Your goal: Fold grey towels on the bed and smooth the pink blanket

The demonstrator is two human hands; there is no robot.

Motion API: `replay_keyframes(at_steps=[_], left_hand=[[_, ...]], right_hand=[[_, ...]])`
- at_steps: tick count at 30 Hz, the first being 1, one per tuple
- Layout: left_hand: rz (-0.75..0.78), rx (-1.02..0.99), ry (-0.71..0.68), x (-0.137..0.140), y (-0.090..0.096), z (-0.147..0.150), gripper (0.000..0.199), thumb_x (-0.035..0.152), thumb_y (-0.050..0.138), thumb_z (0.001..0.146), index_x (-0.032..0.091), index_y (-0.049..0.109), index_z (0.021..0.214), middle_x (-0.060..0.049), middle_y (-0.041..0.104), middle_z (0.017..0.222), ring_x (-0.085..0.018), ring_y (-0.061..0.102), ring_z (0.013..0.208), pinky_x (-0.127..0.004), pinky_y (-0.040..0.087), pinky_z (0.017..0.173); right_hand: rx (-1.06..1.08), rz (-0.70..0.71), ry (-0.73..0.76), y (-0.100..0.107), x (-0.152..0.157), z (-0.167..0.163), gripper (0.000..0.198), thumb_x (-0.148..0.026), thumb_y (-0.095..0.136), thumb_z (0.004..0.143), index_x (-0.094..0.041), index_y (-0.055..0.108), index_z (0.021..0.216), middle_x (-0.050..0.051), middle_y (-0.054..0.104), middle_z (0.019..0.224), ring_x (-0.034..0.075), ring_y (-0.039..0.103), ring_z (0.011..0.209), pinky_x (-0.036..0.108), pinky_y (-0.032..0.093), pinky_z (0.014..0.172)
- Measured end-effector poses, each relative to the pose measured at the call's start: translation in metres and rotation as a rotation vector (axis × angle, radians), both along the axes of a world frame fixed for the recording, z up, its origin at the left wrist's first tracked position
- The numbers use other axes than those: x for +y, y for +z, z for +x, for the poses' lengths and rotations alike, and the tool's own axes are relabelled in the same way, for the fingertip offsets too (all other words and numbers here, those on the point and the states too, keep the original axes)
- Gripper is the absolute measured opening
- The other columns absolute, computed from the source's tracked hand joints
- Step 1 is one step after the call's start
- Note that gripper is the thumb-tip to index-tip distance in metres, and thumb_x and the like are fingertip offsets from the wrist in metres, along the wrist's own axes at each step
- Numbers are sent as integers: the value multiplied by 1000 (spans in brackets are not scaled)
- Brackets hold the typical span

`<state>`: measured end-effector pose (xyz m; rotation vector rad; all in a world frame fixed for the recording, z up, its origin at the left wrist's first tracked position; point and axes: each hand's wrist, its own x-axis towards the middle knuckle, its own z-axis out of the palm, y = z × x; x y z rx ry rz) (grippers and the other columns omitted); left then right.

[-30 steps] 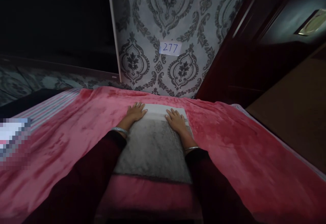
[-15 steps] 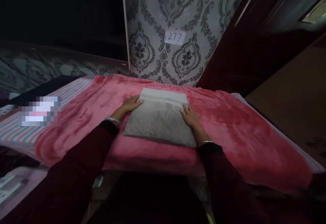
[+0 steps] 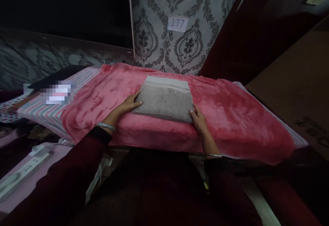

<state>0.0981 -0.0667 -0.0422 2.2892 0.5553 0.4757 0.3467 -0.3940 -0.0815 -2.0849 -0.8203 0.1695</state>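
Observation:
A folded grey towel (image 3: 164,100) with a paler band along its far edge lies flat on a pink plush blanket (image 3: 231,116). My left hand (image 3: 130,103) grips its left edge, thumb on top and fingers along the side, partly hidden. At the near right corner my right hand (image 3: 198,118) holds the towel the same way, thumb over the top. Both wrists wear silvery bangles.
Striped cloth (image 3: 38,107) shows at the left under the blanket, with a pixelated object (image 3: 60,94) on it. A white power strip (image 3: 23,174) lies lower left. A dark screen (image 3: 64,10) and a paper marked 277 (image 3: 177,24) are behind; a cardboard box (image 3: 303,82) stands right.
Both hands have slid from the towel's top nearer its front, now with thumbs on top and fingers at the side edges. The view has shifted, so the table appears higher.

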Motion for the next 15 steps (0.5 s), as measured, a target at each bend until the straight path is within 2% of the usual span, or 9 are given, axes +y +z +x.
replay_keyframes(at_steps=[5,7,11,15], left_hand=[[-325,-147,88,-17,-6,-9,97,52,65,82,8,29,160,-18,63,138,-32,64,120,-46,52,102],[-398,-163,54,-18,-8,-7,95,42,67,80,8,28,160,-16,68,128,-29,68,110,-44,55,96],[-476,-193,11,-17,-12,-2,94,35,68,79,11,29,161,-11,73,108,-21,69,85,-35,56,77],[-491,-270,36,-14,-18,-3,92,37,73,78,12,36,158,-6,72,91,-17,64,69,-28,50,63]], right_hand=[[147,134,45,4,1,-3,80,-52,47,92,-13,32,160,16,51,154,26,55,135,42,47,109],[132,158,54,4,2,-4,81,-47,53,88,-11,35,159,16,52,154,26,54,136,43,45,112],[113,208,30,0,1,-5,81,-48,58,83,-11,43,154,15,56,150,28,54,135,45,44,113],[152,306,34,-4,-1,-5,85,-57,63,79,-14,49,151,15,60,145,30,58,131,47,45,112]])
